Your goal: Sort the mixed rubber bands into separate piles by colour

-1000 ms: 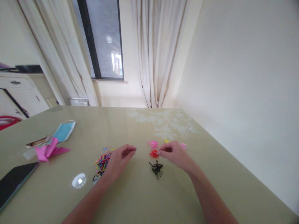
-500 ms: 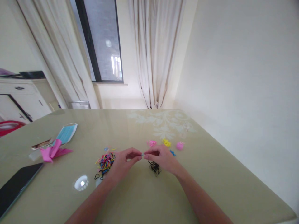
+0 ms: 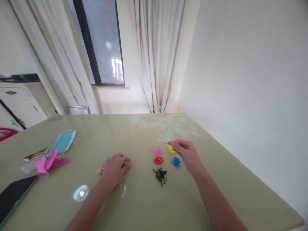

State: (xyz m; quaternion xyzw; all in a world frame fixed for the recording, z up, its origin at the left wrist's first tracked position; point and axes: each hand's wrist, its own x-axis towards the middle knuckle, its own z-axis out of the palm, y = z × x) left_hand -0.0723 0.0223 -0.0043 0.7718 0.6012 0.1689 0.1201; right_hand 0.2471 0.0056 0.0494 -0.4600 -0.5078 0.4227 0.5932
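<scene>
My left hand lies over the pile of mixed rubber bands, its fingers loosely apart and most of the pile hidden beneath it. Between thumb and forefinger of my right hand is a small blue rubber band, held above the yellow rubber bands. Close by are separate heaps: pink rubber bands, red rubber bands, blue rubber bands and black rubber bands.
To the left on the table lie a pink folded paper piece, a blue face mask and a dark tablet-like device. A wall runs along the table's right side.
My hands have separated. The right moved up and to the right with the small band; the left moved left onto the mixed pile and its fingers opened. The red heap now shows.
</scene>
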